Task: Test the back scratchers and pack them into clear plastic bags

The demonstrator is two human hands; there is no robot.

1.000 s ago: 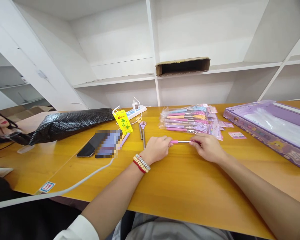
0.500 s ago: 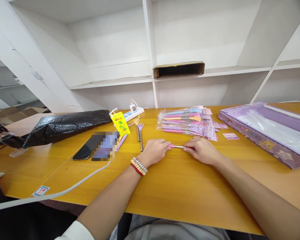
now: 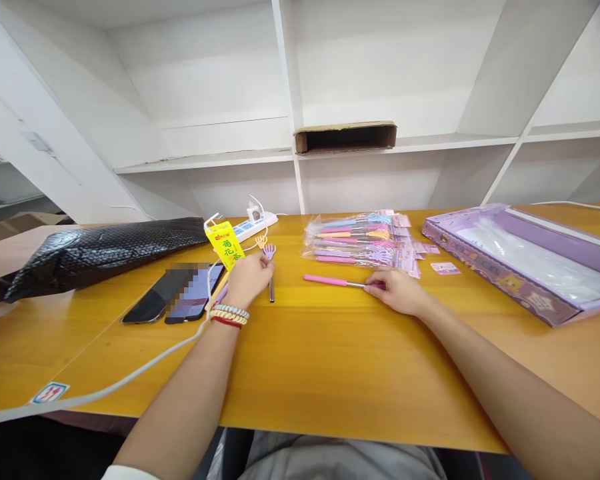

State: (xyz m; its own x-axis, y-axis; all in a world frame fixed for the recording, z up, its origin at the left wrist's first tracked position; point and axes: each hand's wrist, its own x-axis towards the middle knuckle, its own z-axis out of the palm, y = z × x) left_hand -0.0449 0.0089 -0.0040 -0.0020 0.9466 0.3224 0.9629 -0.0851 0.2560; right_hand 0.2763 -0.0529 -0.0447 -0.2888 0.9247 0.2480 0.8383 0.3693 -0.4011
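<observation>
My right hand (image 3: 397, 290) is closed, pinching the metal rod of a pink back scratcher (image 3: 325, 280). Its pink handle points left, and the head end is hidden in my fingers. At the left, my left hand (image 3: 251, 277) has its fingers drawn together at the rods of two small hand-shaped pieces, a purple back scratcher head (image 3: 269, 251) and a yellow back scratcher head (image 3: 261, 243). Which rod the fingers grip is unclear. A purple handle (image 3: 221, 293) lies partly hidden beside my left wrist. Bagged back scratchers (image 3: 355, 240) lie stacked beyond my hands.
Left of my left hand are a yellow tea packet (image 3: 224, 245), two phones (image 3: 147, 300) and a black wrapped bundle (image 3: 105, 250). A white cable (image 3: 145, 373) crosses the table. At right stand a purple box (image 3: 510, 277) and a small card (image 3: 445, 268). Behind is a power strip (image 3: 253, 227).
My left hand has let go of the pink handle and moved left to the loose scratcher heads. My right hand still holds the pink scratcher. The view has shifted slightly right.
</observation>
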